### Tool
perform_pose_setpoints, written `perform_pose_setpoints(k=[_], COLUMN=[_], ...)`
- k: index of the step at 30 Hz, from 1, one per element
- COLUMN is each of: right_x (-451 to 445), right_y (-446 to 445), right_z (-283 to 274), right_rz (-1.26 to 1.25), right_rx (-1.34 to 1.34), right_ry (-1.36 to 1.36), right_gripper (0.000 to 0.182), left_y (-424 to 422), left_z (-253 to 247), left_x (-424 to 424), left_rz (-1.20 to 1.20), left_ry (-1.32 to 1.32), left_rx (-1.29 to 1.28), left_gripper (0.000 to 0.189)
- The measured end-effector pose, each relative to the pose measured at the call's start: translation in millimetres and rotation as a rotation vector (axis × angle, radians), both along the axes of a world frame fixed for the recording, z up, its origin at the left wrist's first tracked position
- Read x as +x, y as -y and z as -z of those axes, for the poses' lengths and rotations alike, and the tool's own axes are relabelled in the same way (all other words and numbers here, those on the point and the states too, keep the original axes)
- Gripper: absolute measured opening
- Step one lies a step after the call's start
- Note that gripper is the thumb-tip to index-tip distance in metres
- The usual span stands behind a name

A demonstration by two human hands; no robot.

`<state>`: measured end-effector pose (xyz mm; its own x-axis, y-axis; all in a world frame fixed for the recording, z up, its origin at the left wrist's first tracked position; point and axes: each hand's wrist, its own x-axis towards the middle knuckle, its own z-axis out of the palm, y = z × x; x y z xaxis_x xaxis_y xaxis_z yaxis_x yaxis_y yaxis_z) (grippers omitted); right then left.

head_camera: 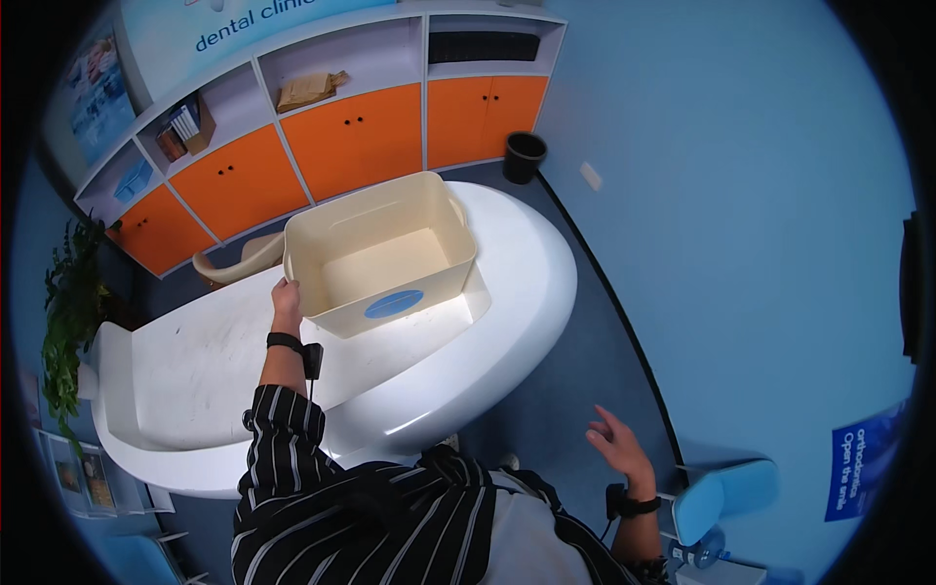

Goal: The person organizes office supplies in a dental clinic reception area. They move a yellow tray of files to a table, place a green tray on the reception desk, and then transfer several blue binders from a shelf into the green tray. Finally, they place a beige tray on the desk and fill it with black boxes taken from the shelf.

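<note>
A cream plastic storage bin with a blue oval label stands on the white reception counter. Its inside shows bare, with nothing in it. My left hand grips the bin's left end at the handle; the fingertips are partly hidden by the rim. Away from the counter, at the lower right, my right hand hangs above the floor, fingers apart and holding nothing. Both wrists wear a black strap with a small device.
Behind the counter are a beige chair and orange-doored cabinets. A black waste bin stands by the wall. Light-blue chairs and a water bottle are at lower right. A leafy plant rises at the counter's left end.
</note>
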<state>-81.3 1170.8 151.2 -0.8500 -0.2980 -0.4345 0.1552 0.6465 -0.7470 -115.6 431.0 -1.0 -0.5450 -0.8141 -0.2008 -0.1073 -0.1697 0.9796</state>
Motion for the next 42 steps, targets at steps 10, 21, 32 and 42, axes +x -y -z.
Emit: perform_pose_setpoints(k=[10, 21, 32, 42], right_x=[-41.4, -142.4, -259.4, -295.6], right_y=[-11.8, -105.3, -265.8, -362.8], right_z=[1.1, 31.4, 18.3, 53.6], right_rz=[0.012, -0.004, 0.109, 0.206], right_rx=[0.052, 0.068, 0.178, 0.135], right_ry=[0.040, -0.042, -0.101, -0.186], right_gripper=[0.071, 0.073, 0.069, 0.065], left_y=[-39.0, -353.3, -570.5, -639.4], left_z=[-54.9, -123.4, -133.0, -122.2], left_x=[-30.6, -87.4, -246.8, -344.3], left_rz=[-0.034, 0.564, 0.709, 0.776], left_ry=[0.512, -0.014, -0.262, -0.214], left_rx=[-0.775, -0.260, -0.085, -0.103], left_gripper=[0.044, 0.036, 0.031, 0.042])
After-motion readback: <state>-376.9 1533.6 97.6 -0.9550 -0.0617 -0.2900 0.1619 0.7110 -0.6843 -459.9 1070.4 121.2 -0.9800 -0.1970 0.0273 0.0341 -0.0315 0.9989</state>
